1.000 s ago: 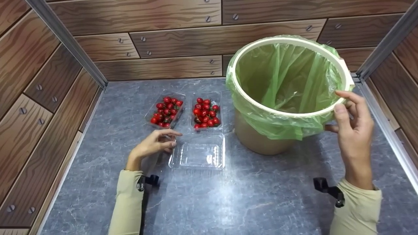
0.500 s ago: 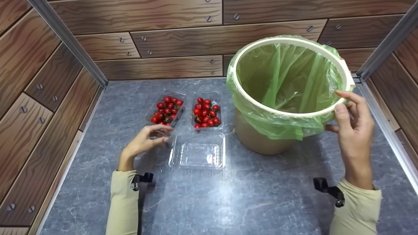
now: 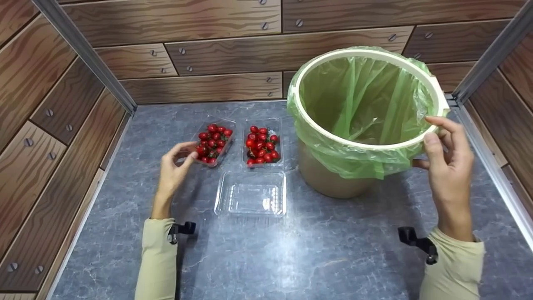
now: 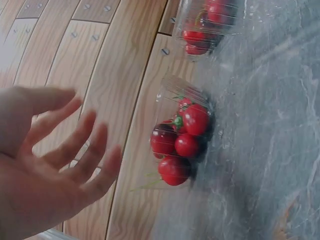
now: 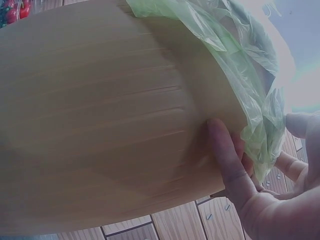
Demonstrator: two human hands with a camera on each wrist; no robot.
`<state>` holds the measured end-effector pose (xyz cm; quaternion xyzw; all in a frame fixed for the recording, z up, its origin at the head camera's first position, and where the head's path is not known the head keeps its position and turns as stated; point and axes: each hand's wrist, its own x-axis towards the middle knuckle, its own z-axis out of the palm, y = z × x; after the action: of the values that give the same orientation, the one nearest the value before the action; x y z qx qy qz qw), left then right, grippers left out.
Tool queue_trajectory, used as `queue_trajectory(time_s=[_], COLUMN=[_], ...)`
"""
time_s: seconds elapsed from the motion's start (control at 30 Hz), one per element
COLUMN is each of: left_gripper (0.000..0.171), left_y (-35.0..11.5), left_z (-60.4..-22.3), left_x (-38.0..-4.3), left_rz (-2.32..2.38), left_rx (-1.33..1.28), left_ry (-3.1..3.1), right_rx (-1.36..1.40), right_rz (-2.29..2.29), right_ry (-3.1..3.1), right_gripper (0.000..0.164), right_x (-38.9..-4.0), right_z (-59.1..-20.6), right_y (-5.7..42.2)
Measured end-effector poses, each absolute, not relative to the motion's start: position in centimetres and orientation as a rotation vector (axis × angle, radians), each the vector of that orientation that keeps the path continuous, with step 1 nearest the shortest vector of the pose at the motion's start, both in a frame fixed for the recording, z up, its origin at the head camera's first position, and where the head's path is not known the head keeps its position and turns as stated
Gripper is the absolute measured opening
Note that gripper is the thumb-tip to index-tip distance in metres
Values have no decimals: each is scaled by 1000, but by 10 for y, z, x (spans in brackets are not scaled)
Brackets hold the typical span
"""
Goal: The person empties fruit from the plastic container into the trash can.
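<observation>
In the head view my left hand is at the left edge of a clear plastic box of red cherry tomatoes. Its thumb and fingers are spread apart with nothing between them. The left wrist view shows that hand with loosely bent fingers, beside the tomatoes. My right hand grips the white rim of a tan trash bin lined with a green bag. In the right wrist view, the thumb lies along the bin's outer wall.
A second clear box of cherry tomatoes stands right of the first. Nearer me lies a clear plastic tray, left of the bin. Wood-patterned walls enclose the grey marbled table at the back and sides.
My left hand has moved from beside the clear tray, left and away from me, to the left tomato box. My right hand keeps its grip on the bin.
</observation>
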<state>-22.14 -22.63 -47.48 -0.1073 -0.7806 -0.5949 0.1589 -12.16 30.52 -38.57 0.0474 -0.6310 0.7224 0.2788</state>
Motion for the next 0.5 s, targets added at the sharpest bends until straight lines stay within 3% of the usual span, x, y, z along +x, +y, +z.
queue_trajectory(time_s=[0.5], left_gripper=[24], left_y=[-244], left_z=[-511], left_x=[-239], left_rz=[-1489], left_rx=[67], left_ry=[-2104], right_rx=[125], right_rz=[1920], right_ry=[-1716], right_gripper=[35], right_x=[-122], right_z=[-386], right_y=[306])
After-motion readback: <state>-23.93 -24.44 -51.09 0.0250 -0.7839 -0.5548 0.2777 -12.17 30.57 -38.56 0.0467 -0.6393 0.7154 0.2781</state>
